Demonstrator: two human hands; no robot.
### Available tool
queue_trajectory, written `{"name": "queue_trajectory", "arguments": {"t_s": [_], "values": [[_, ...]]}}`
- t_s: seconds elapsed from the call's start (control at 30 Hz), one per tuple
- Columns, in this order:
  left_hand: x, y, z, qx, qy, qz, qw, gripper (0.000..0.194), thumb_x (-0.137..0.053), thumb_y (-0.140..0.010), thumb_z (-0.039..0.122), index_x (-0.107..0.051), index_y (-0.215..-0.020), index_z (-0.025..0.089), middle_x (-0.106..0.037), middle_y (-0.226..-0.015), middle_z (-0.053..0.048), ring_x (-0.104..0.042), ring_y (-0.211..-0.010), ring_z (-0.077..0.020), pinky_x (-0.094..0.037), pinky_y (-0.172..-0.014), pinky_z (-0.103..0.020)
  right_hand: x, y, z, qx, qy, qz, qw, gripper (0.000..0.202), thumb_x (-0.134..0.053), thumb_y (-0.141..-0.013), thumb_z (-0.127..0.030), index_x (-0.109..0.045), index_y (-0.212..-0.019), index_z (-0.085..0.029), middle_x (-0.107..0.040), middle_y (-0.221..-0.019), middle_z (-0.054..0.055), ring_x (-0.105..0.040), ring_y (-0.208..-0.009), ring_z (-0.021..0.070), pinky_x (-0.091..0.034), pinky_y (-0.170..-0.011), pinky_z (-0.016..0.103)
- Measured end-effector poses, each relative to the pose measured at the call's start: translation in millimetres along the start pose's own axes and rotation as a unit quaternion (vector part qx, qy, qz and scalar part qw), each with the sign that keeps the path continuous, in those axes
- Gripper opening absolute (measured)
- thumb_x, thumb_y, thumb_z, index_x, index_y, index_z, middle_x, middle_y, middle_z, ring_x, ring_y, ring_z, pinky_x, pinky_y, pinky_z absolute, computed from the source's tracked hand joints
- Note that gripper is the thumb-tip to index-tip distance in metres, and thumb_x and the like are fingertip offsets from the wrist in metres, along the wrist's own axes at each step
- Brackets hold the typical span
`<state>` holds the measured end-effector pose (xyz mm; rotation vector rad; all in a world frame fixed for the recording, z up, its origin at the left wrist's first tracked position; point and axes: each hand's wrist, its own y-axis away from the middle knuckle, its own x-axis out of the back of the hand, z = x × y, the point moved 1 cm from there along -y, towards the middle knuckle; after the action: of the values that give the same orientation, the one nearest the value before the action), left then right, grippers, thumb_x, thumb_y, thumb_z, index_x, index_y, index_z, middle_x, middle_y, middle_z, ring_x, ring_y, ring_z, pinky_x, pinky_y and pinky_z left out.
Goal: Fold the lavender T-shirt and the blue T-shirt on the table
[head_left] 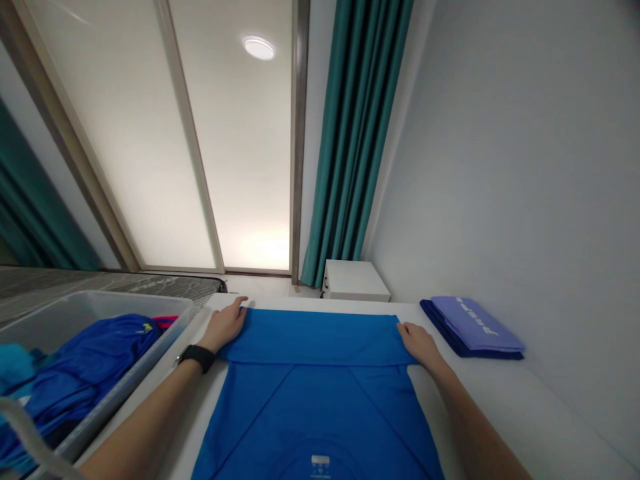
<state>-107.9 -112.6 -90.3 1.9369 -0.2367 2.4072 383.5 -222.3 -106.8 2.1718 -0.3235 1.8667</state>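
A blue shirt point(320, 400) lies spread on the white table point(500, 400), its neck with a small pale label toward me. The far end is folded over into a straight band across the width. My left hand point(227, 325), with a black watch point(197, 358) on the wrist, grips the band's far left corner, thumb side hidden in part. At the far right corner, my right hand point(417, 341) has its fingers closed on the fabric edge.
Folded clothes, purple over navy point(475, 327), lie at the table's right by the wall. On the left stands a clear plastic bin point(185, 313) holding blue and pink clothes point(95, 373). Beyond the table are a small white cabinet point(355, 280), green curtains point(363, 133) and frosted sliding doors point(235, 153).
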Motion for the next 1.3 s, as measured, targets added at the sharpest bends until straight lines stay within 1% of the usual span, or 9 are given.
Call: {"name": "queue_trajectory", "arguments": {"t_s": [0.17,0.27,0.37,0.5,0.63,0.77,1.07,1.17,1.3], "values": [[-1.5,-3,-5,-0.012,0.021,0.005,1.000,0.043,-0.024,-0.096,0.028,-0.046,-0.132,0.018,-0.068,-0.119,-0.011,-0.063,-0.110,-0.0271,-0.044,-0.091,-0.040,-1,2,0,0.004,0.020,0.002,1.000,0.047,-0.023,-0.101,-0.035,-0.066,-0.099,-0.016,-0.069,-0.111,0.014,-0.061,-0.107,0.0257,-0.042,-0.086,0.034],[-2.4,-2,-7,-0.023,0.034,0.013,0.999,0.043,-0.022,-0.097,0.028,-0.049,-0.129,0.020,-0.065,-0.125,-0.010,-0.061,-0.114,-0.0262,-0.042,-0.094,-0.042,0,2,-1,0.009,0.030,-0.001,1.000,0.048,-0.022,-0.102,-0.034,-0.066,-0.103,-0.014,-0.068,-0.114,0.015,-0.060,-0.109,0.0268,-0.042,-0.089,0.035],[-3.2,-2,-9,-0.022,0.045,0.024,0.998,0.043,-0.022,-0.097,0.028,-0.053,-0.126,0.021,-0.063,-0.129,-0.009,-0.058,-0.118,-0.0259,-0.041,-0.095,-0.042,1,3,-2,0.008,0.036,-0.005,0.999,0.050,-0.022,-0.102,-0.036,-0.067,-0.103,-0.013,-0.069,-0.113,0.016,-0.061,-0.109,0.0275,-0.042,-0.089,0.036],[-1.8,-2,-9,-0.019,0.042,0.029,0.999,0.043,-0.022,-0.097,0.030,-0.054,-0.124,0.021,-0.064,-0.127,-0.010,-0.058,-0.119,-0.0258,-0.040,-0.096,-0.042,3,6,-3,-0.003,0.036,-0.008,0.999,0.059,-0.018,-0.101,-0.040,-0.069,-0.102,-0.011,-0.071,-0.107,0.018,-0.064,-0.104,0.0272,-0.044,-0.087,0.036],[3.8,-2,-7,0.015,0.030,0.006,0.999,0.044,-0.022,-0.097,0.033,-0.050,-0.128,0.019,-0.069,-0.117,-0.010,-0.062,-0.113,-0.0266,-0.042,-0.095,-0.040,6,11,-5,0.008,0.035,-0.012,0.999,0.057,-0.020,-0.101,-0.039,-0.071,-0.101,-0.012,-0.071,-0.107,0.017,-0.064,-0.103,0.0271,-0.045,-0.085,0.035],[9.3,6,-5,0.031,0.024,-0.011,0.999,0.044,-0.027,-0.095,0.035,-0.049,-0.129,0.018,-0.073,-0.106,-0.010,-0.066,-0.105,-0.0276,-0.044,-0.092,-0.039,9,15,-8,0.018,0.038,-0.014,0.999,0.054,-0.023,-0.101,-0.037,-0.071,-0.101,-0.013,-0.071,-0.108,0.016,-0.064,-0.104,0.0273,-0.045,-0.086,0.034],[10.2,38,-3,0.004,0.040,-0.006,0.999,0.043,-0.030,-0.095,0.035,-0.044,-0.132,0.017,-0.071,-0.105,-0.011,-0.068,-0.098,-0.0261,-0.045,-0.086,-0.035,9,18,-10,0.014,0.044,-0.007,0.999,0.052,-0.025,-0.100,-0.038,-0.071,-0.099,-0.013,-0.071,-0.106,0.017,-0.064,-0.103,0.0294,-0.045,-0.084,0.037],[8.8,44,-2,0.008,0.040,0.005,0.999,0.040,-0.030,-0.095,0.032,-0.046,-0.129,0.019,-0.071,-0.108,-0.010,-0.067,-0.098,-0.0259,-0.045,-0.085,-0.035,10,19,-11,0.017,0.048,-0.006,0.999,0.051,-0.025,-0.100,-0.037,-0.071,-0.097,-0.013,-0.071,-0.106,0.016,-0.063,-0.104,0.0298,-0.044,-0.085,0.037],[8.2,44,-2,0.009,0.055,0.015,0.998,0.038,-0.027,-0.096,0.029,-0.050,-0.126,0.021,-0.070,-0.113,-0.008,-0.067,-0.099,-0.0249,-0.045,-0.086,-0.034,10,20,-11,0.014,0.058,-0.004,0.998,0.052,-0.025,-0.101,-0.038,-0.070,-0.097,-0.014,-0.071,-0.104,0.017,-0.064,-0.103,0.0296,-0.044,-0.084,0.037]]}}
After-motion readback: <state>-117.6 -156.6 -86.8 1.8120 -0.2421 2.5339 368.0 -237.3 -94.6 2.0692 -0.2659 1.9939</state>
